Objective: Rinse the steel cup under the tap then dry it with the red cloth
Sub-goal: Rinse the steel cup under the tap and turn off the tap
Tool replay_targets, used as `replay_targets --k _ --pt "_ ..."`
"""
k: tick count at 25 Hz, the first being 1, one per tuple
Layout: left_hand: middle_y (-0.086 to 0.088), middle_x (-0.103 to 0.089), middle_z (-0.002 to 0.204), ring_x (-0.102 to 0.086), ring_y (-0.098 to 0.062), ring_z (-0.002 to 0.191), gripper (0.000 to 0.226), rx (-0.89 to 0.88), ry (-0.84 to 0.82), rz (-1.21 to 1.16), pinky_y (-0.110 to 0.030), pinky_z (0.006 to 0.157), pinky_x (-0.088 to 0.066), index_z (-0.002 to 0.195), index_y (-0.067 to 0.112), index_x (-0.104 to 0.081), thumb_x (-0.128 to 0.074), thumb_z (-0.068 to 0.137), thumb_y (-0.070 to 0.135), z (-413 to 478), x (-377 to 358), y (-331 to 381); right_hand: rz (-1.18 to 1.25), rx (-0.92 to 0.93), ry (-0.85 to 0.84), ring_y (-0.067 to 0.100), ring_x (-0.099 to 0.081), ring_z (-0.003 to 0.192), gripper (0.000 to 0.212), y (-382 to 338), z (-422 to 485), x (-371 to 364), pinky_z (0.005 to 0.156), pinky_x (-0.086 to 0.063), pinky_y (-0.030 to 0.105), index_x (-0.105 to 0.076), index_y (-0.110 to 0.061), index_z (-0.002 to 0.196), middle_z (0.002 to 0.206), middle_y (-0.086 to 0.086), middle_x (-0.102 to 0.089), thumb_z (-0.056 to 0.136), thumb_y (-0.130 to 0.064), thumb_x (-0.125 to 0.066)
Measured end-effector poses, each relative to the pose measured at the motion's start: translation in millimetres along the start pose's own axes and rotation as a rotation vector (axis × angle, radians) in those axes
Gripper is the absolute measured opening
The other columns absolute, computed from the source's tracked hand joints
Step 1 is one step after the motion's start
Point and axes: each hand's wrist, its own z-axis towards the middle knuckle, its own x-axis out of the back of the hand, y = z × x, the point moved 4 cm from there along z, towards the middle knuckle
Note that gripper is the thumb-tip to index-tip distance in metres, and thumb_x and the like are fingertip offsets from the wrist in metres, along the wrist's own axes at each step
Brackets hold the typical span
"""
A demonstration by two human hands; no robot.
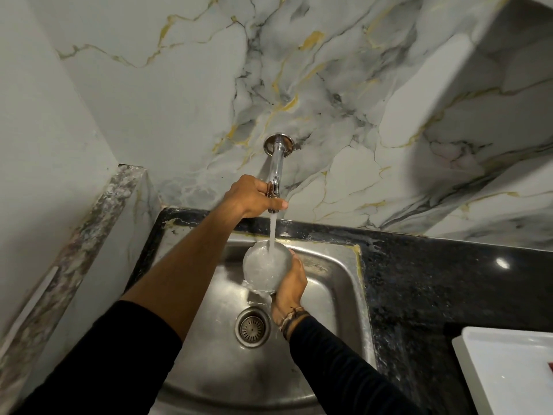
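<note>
Head view: the tap (273, 175) is gripped by the left hand (250, 197); below it, the steel cup (266, 265) is clasped by the right hand (290, 286) under the water stream (272, 232), above the sink (335, 283).

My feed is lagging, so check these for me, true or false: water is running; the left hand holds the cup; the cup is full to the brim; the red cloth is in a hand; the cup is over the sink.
1. Water is running from the tap: true.
2. The left hand holds the steel cup: false; it is on the tap, and the right hand holds the cup.
3. The cup is brim-full: true; water spills over.
4. The red cloth is in a hand: false.
5. The cup is over the sink: true.
</note>
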Motion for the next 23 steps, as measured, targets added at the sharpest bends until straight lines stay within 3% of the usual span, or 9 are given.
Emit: replay_targets --k 4,7,10,14,16,17,19,20,23 --pt "-0.005 -0.086 0.108 -0.079 -0.026 0.11 0.048 0.0 0.007 -0.012 -0.05 0.111 -0.058 0.107 0.015 -0.087 -0.099 0.07 0.043 -0.2 -0.5 0.1 0.06 -0.005 0.011 0.037 -0.073 0.119 0.031 -7.1 7.3 -10.9 0.104 -0.061 0.063 -0.079 -0.026 0.121 0.129 0.011 -0.079 0.106 -0.045 -0.06" --pt "-0.004 -0.086 0.111 -0.078 -0.025 0.111 0.047 0.003 0.011 -0.008 -0.051 0.111 -0.058 0.107 0.016 -0.087 -0.098 0.071 0.044 1.3 0.2 -0.1 0.061 -0.023 0.035 0.038 -0.072 0.118 0.033 -2.1 7.8 2.8 0.103 -0.059 0.07 -0.078 -0.026 0.126 0.129 0.01 -0.078 0.106 -0.044 -0.059" --pt "-0.003 -0.086 0.11 -0.078 -0.024 0.11 0.047 0.001 0.013 0.0 -0.051 0.111 -0.058 0.105 0.017 -0.087 -0.098 0.07 0.046 2.8 0.6 -2.8 0.027 -0.016 0.019 0.036 -0.076 0.114 0.032 1.6 2.9 -0.2 0.098 -0.065 0.061 -0.079 -0.028 0.123 0.127 0.01 -0.08 0.105 -0.045 -0.059" --pt "-0.006 -0.086 0.115 -0.08 -0.024 0.111 0.064 -0.012 0.043 -0.011 -0.049 0.112 -0.058 0.117 0.015 -0.084 -0.1 0.065 0.05 1.0 -0.3 -4.2 0.067 0.009 -0.011 0.037 -0.074 0.116 0.031 -8.1 5.1 -12.4 0.101 -0.063 0.066 -0.081 -0.031 0.117 0.126 0.009 -0.079 0.105 -0.05 -0.06" --pt "-0.004 -0.087 0.11 -0.082 -0.02 0.104 0.068 -0.016 0.099 0.01 -0.045 0.102 -0.062 0.115 0.017 -0.084 -0.099 0.062 0.057 -2.1 0.1 -4.7 0.055 0.013 0.009 0.038 -0.072 0.119 0.028 -11.6 7.9 -3.9 0.103 -0.06 0.069 -0.08 -0.033 0.115 0.129 0.01 -0.077 0.106 -0.048 -0.058" --pt "-0.001 -0.088 0.1 -0.082 -0.017 0.095 0.066 -0.022 0.155 0.037 -0.04 0.089 -0.063 0.106 0.019 -0.086 -0.098 0.06 0.063 -3.0 0.1 -4.3 0.028 0.025 0.021 0.038 -0.071 0.12 0.027 -12.4 8.9 2.7 0.103 -0.06 0.069 -0.079 -0.033 0.115 0.129 0.009 -0.076 0.107 -0.046 -0.056" --pt "0.003 -0.08 0.072 -0.072 -0.012 0.067 0.064 -0.041 0.32 0.149 -0.03 0.058 -0.049 0.082 0.017 -0.082 -0.093 0.055 0.075 -7.4 -0.9 -0.3 -0.052 0.105 0.021 0.036 -0.072 0.122 0.029 -14.8 7.7 12.9 0.103 -0.061 0.067 -0.078 -0.032 0.118 0.126 0.004 -0.078 0.111 -0.04 -0.052" --pt "0.005 -0.072 0.063 -0.062 -0.01 0.059 0.067 -0.047 0.405 0.225 -0.028 0.052 -0.038 0.074 0.016 -0.078 -0.09 0.055 0.079 -10.8 -2.0 3.5 -0.098 0.174 0.005 0.032 -0.073 0.122 0.03 -17.9 5.2 15.4 0.103 -0.063 0.061 -0.079 -0.031 0.118 0.121 -0.002 -0.08 0.114 -0.035 -0.05" --pt "0.004 -0.061 0.07 -0.058 -0.019 0.069 0.074 -0.036 0.5 0.388 -0.033 0.063 -0.04 0.081 0.016 -0.072 -0.085 0.057 0.085 -16.4 -4.4 11.9 -0.32 0.433 -0.097 0.01 -0.074 0.124 0.031 -33.0 -4.4 15.0 0.113 -0.059 0.045 -0.081 -0.025 0.126 0.124 -0.012 -0.082 0.115 -0.028 -0.052"
